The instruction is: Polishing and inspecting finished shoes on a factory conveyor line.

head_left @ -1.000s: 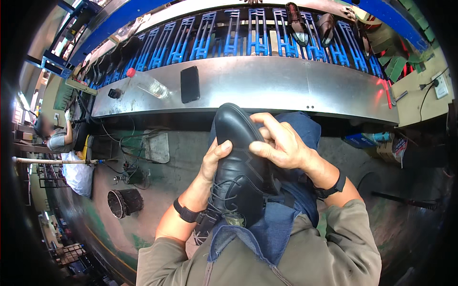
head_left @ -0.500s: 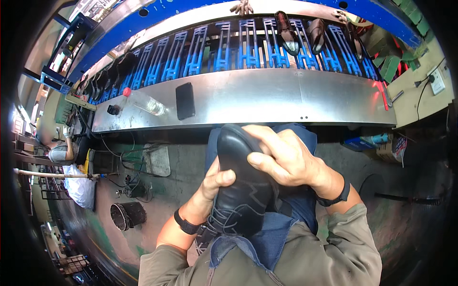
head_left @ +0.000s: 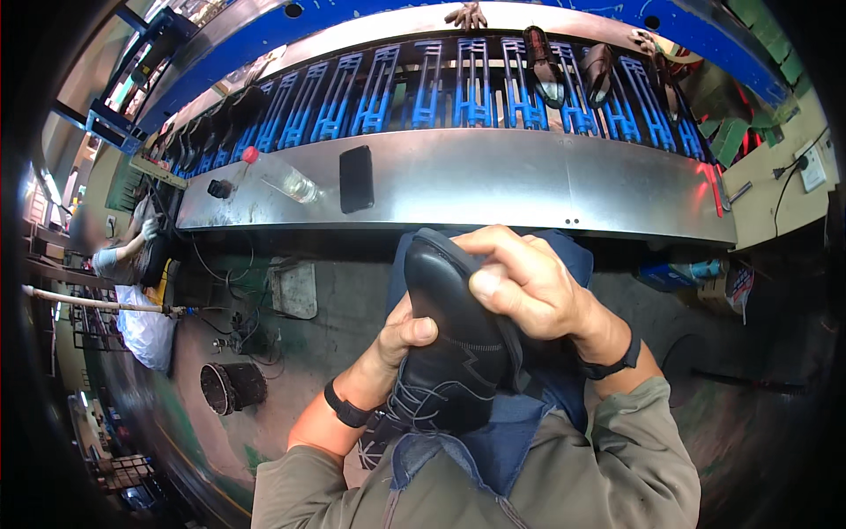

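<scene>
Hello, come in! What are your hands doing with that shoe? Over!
Left hand and right hand both gripping black shoe. Shoe at lap, over blue apron. Nothing between it and metal shelf.

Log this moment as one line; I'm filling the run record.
left hand: steadies black lace-up shoe | right hand: grips toe | shoe: on lap, before steel ledge

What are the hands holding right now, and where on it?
A black lace-up shoe: right hand wraps over its toe end, left hand grips its side near the laces.
</scene>
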Available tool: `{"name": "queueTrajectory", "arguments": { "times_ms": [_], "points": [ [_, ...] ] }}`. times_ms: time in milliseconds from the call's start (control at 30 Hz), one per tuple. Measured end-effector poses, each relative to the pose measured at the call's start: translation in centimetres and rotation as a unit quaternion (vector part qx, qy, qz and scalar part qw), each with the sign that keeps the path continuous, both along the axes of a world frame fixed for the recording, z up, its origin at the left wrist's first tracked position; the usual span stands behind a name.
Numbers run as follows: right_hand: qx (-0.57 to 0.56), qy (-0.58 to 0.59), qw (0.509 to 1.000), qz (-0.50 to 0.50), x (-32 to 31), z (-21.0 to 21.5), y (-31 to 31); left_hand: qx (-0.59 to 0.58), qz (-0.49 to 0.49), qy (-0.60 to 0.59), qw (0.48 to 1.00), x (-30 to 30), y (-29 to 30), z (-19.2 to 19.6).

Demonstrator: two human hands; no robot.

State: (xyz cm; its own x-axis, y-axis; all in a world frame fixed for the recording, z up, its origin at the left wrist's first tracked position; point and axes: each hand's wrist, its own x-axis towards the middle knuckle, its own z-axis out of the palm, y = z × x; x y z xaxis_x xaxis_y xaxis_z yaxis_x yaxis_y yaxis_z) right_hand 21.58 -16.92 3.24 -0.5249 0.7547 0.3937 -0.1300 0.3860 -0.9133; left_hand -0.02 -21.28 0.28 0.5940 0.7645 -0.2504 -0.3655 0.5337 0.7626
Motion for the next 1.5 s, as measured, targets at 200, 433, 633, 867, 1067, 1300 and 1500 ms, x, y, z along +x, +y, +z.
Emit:
{"name": "queueTrajectory", "arguments": {
  "times_ms": [200,433,633,867,1067,1300,1500],
  "points": [
    [0.1,-0.169,0.978,-0.07,0.0,2.1,-0.5,0.061,0.019,0.013,0.998,0.9,0.0,0.0],
    [0.076,-0.07,0.994,-0.047,-0.2,1.5,-0.7,0.36,0.146,0.191,0.901,1.3,0.2,2.6],
    [-0.145,0.119,0.982,0.014,-0.9,-0.6,-1.2,0.358,0.149,0.218,0.895,1.6,-0.4,3.6],
    [0.219,-0.09,0.971,-0.03,-0.6,2.8,-1.2,0.322,0.15,0.163,0.92,1.7,-0.9,2.9],
    [0.16,-0.237,0.958,0.027,1.2,1.5,-2.1,0.239,0.153,0.139,0.949,1.4,-0.5,0.5],
    [0.165,-0.235,0.953,-0.099,-0.1,-2.9,-4.5,0.217,0.169,0.182,0.944,1.6,1.1,-3.0],
    [0.156,-0.271,0.924,-0.219,0.1,-6.0,-8.3,-0.141,0.102,-0.159,0.972,1.1,0.6,-10.2]
  ]
}}
